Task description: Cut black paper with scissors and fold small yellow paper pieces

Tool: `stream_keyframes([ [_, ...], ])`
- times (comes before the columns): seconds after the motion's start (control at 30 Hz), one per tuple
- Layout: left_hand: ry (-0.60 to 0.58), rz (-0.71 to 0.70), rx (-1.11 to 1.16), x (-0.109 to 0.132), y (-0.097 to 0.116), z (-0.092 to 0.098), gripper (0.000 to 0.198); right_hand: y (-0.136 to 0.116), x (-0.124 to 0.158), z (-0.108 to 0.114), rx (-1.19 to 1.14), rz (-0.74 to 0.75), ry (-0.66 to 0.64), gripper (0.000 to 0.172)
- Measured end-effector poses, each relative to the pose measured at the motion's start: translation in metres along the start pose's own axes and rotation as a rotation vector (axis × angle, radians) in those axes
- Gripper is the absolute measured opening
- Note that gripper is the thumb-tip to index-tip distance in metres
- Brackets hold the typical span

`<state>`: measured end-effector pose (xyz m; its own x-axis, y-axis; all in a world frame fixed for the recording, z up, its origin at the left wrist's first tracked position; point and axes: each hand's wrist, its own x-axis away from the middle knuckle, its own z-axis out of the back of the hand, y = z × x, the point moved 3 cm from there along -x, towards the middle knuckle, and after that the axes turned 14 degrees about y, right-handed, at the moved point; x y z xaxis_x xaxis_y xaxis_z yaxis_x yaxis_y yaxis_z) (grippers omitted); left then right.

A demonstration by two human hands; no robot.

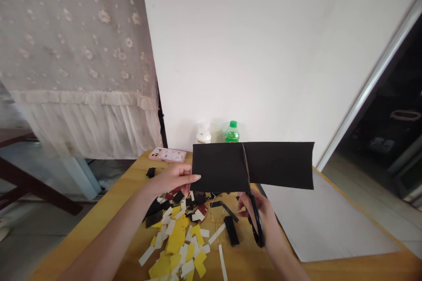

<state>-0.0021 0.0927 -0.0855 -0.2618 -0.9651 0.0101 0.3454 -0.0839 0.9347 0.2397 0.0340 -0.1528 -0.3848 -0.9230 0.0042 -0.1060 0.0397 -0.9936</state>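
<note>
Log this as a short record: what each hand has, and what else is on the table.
left hand: holds black sheet
right hand: holds scissors, blades in the sheet
table: wood
on table: paper scraps in yellow, white, black and red; pink phone; white sheet
behind: green bottle

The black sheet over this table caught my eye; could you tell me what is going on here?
A person grips a black paper sheet in their left hand while their right hand holds black-handled scissors in a cut across it. Yellow, white and black cut scraps lie heaped on the wooden table.
</note>
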Motion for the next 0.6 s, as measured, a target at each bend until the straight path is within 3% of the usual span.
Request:
stream_keyframes([
  [0.23,-0.035,0.025,0.023,-0.0001,-0.0032,-0.009,0.045,-0.0001,-0.0025,0.0002,0.012,-0.024,0.033,0.047],
  [0.6,-0.008,0.02,0.023,0.0002,-0.0025,-0.0076,0.045,0.0051,-0.0002,-0.0002,-0.019,-0.067,0.072,0.055],
])
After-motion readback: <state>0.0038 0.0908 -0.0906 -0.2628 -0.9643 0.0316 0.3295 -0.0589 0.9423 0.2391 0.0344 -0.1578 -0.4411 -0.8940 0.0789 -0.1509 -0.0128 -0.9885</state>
